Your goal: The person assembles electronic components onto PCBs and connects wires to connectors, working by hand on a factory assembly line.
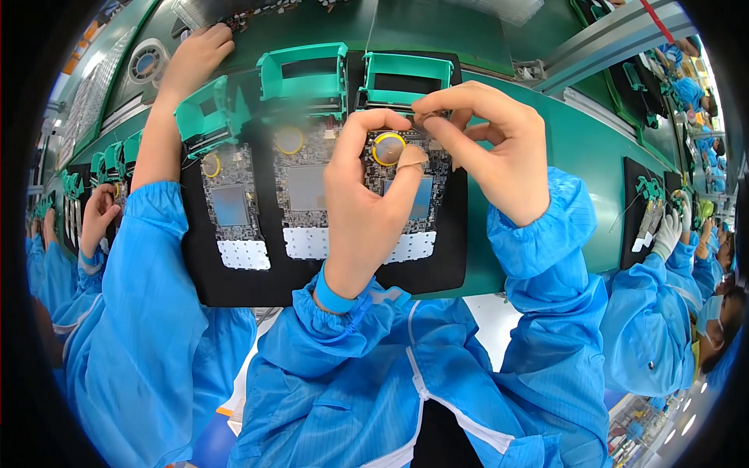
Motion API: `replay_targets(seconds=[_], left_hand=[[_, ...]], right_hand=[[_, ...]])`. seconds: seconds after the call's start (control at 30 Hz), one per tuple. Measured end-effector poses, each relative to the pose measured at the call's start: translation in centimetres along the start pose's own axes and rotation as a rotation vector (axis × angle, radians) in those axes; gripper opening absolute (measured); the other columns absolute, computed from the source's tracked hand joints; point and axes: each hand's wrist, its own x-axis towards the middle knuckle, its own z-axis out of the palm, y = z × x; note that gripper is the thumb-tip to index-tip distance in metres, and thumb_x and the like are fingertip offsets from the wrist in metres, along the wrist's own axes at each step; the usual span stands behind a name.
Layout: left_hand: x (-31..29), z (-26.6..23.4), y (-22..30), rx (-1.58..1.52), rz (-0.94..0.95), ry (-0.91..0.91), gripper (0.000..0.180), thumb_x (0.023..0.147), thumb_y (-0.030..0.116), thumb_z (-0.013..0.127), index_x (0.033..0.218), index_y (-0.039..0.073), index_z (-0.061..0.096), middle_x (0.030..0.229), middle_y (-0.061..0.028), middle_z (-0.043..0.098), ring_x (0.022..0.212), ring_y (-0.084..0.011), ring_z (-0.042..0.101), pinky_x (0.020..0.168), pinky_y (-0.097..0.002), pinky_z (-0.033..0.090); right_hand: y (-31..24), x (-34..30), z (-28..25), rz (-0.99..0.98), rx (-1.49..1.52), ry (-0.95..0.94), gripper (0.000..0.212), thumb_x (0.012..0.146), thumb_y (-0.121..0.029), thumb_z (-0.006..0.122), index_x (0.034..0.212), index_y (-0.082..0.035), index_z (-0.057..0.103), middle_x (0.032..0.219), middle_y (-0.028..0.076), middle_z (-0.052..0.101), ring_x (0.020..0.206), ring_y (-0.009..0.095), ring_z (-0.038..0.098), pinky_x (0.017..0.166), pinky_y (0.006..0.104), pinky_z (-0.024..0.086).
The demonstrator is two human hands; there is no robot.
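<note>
On a black mat (296,294) lie several circuit boards, each with a turquoise plastic frame at its far end. My left hand (367,195) rests over the rightmost circuit board (441,168), its thumb and index finger apart around a round coin-cell-like part with a yellow ring (388,149). A blue band circles that wrist. My right hand (499,156) is closed in a pinch at the board's far right corner, beside the turquoise frame (408,76). What its fingertips hold is small and partly hidden.
A co-worker's bare arm (160,136) reaches across at left toward small parts on the green bench (538,148). There a tape roll (147,62) stands. Two more boards (230,195) (306,187) lie to the left. A metal rail (601,48) crosses at upper right; a gloved co-worker sits right.
</note>
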Motion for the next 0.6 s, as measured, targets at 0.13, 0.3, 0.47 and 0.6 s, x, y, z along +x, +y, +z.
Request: replay_targets(seconds=[0.13,0.3,0.47,0.6], left_hand=[[0.02,-0.02,0.12,0.01,-0.049,-0.009,0.017,0.079,0.001,0.059,0.095,0.001,0.053,0.086,-0.0045,0.056,0.075,-0.0097,0.052,0.066,-0.024,0.045],[-0.05,0.11,0.27,-0.016,-0.103,-0.012,0.018,0.08,0.002,0.059,0.096,0.001,0.053,0.087,-0.0047,0.057,0.076,-0.0101,0.053,0.068,-0.0242,0.045],[0.01,0.1,-0.38,0.009,-0.008,0.005,0.021,0.079,0.001,0.059,0.099,0.001,0.053,0.091,-0.0055,0.057,0.081,-0.0111,0.054,0.072,-0.0247,0.045],[0.01,0.19,-0.13,-0.006,-0.041,0.006,0.021,0.079,0.001,0.059,0.099,0.001,0.053,0.092,-0.0058,0.057,0.082,-0.0116,0.054,0.073,-0.025,0.045]], right_hand=[[0.08,-0.04,0.06,-0.021,-0.005,0.005,0.016,0.077,0.001,0.063,0.091,-0.005,0.068,0.085,0.002,0.062,0.07,0.008,0.055,0.057,0.0198,0.05],[0.27,-0.01,-0.06,-0.058,-0.05,-0.008,0.016,0.077,0.001,0.063,0.091,-0.005,0.067,0.085,0.002,0.063,0.069,0.008,0.055,0.056,0.0192,0.049],[0.14,0.06,-0.07,-0.14,-0.122,-0.028,0.016,0.076,0.001,0.064,0.09,-0.005,0.067,0.085,0.002,0.063,0.067,0.008,0.056,0.054,0.0189,0.048],[0.27,0.07,0.0,-0.114,-0.111,0.002,0.017,0.076,0.002,0.063,0.091,-0.005,0.067,0.085,0.002,0.064,0.067,0.008,0.056,0.054,0.0191,0.049]])
